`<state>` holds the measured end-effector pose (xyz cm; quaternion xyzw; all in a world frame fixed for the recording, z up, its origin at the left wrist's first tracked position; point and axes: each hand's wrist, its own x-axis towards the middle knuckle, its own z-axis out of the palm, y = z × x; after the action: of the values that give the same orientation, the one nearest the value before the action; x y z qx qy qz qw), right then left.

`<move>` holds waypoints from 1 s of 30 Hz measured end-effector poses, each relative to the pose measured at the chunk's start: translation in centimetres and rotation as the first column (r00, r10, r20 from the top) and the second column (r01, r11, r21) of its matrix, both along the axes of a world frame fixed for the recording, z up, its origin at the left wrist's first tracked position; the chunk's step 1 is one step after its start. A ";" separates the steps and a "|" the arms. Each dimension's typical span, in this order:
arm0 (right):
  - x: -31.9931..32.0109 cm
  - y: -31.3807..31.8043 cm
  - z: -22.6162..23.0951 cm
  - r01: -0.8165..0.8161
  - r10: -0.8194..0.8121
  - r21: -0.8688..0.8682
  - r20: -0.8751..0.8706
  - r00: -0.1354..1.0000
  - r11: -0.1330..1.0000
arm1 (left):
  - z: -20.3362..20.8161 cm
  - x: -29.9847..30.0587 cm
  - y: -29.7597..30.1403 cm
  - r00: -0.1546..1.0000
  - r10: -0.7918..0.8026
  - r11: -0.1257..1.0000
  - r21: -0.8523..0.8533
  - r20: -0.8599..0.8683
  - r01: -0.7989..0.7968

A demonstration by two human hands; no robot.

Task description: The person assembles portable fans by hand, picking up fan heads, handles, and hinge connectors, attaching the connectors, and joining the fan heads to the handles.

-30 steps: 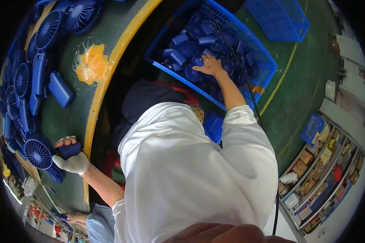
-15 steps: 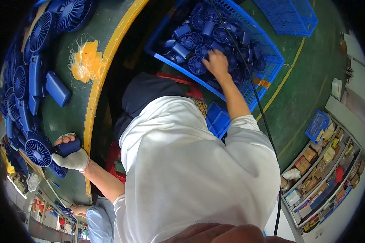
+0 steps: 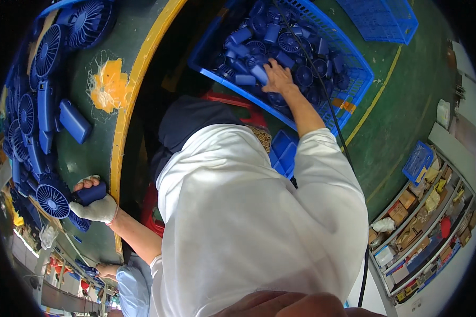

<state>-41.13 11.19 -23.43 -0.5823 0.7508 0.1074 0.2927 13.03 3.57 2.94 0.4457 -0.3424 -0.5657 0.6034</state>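
Note:
My left hand [image 3: 96,205], in a whitish glove with bare fingertips, is closed around a dark blue rounded piece [image 3: 91,194] beside the table's edge. Only part of that piece shows, so I cannot make out the whole of it. A blue fan with a round spoked grille [image 3: 53,201] lies just left of this hand. On the other side, my bare right hand [image 3: 278,78] reaches into a blue plastic crate [image 3: 366,79] heaped with blue handheld fans. Its fingers curl at the end of one fan's pale-lit handle [image 3: 259,74]; the rest of that fan is hidden.
More blue fans [image 3: 47,50] pile along the left of the green table [image 3: 92,158], with its yellow edge [image 3: 122,121]. A black cable [image 3: 330,100] hangs across the crate. Another blue crate [image 3: 381,21] stands beyond. A co-worker's sleeve [image 3: 132,290] shows at lower left.
My right hand has shifted slightly left and up in the crate, and fans beside it have turned, with handles now where a grille showed. My left hand keeps its hold, nearly still.

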 end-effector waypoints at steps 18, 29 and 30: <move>-8.4 21.9 0.5 0.129 0.003 0.323 -0.378 0.926 0.938 | 0.0 -0.6 -0.2 0.993 0.050 0.999 -0.023 0.109 -0.048; 3.5 0.3 -3.9 0.567 -0.637 -0.366 -0.100 0.764 0.738 | 0.1 -1.2 -0.3 0.995 0.058 0.998 -0.008 0.084 -0.057; 3.8 -0.5 -4.0 0.662 -0.700 -0.251 -0.105 0.707 0.706 | 0.2 -1.1 -0.1 0.995 0.057 0.998 -0.012 0.086 -0.056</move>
<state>-37.37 10.74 -27.42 -0.2748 0.9442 -0.0271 0.1794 11.96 3.44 3.11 0.4763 -0.3579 -0.5270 0.6061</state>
